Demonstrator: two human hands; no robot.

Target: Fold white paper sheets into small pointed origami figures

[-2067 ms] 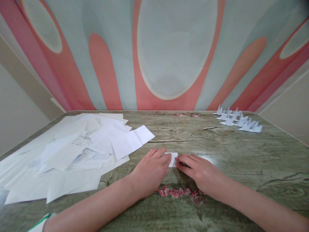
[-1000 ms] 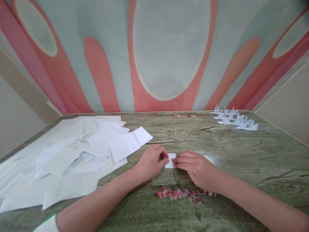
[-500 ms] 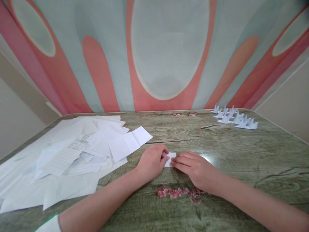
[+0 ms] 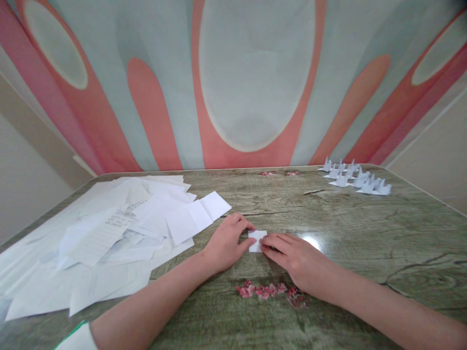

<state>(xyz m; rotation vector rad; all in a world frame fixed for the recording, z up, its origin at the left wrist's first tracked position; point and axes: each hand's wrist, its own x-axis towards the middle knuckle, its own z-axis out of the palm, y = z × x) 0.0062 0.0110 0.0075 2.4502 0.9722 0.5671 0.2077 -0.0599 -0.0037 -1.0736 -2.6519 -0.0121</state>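
A small square of folded white paper [image 4: 257, 235] lies flat on the wood-grain table between my two hands. My left hand [image 4: 228, 243] is at its left side, thumb and forefinger spread apart, the thumb tip on the paper's left edge and the forefinger near its top corner. From the right, my right hand [image 4: 292, 255] has its fingers drawn together on the paper's right edge, covering that side. Whether the right thumb is under or on top of the paper cannot be made out.
Loose white sheets [image 4: 109, 243], some printed, spread over the table's left side, with a creased sheet [image 4: 199, 215] at their right edge. Several folded paper cranes [image 4: 355, 177] stand at the back right. Pink blossom prints [image 4: 264, 290] mark the table [image 4: 204, 311]. A painted wall [image 4: 255, 158] rises behind.
My left thumb and forefinger have spread apart, showing more of the paper's left part. The right hand stays at the right edge with its fingers slightly shifted. The view has moved slightly.
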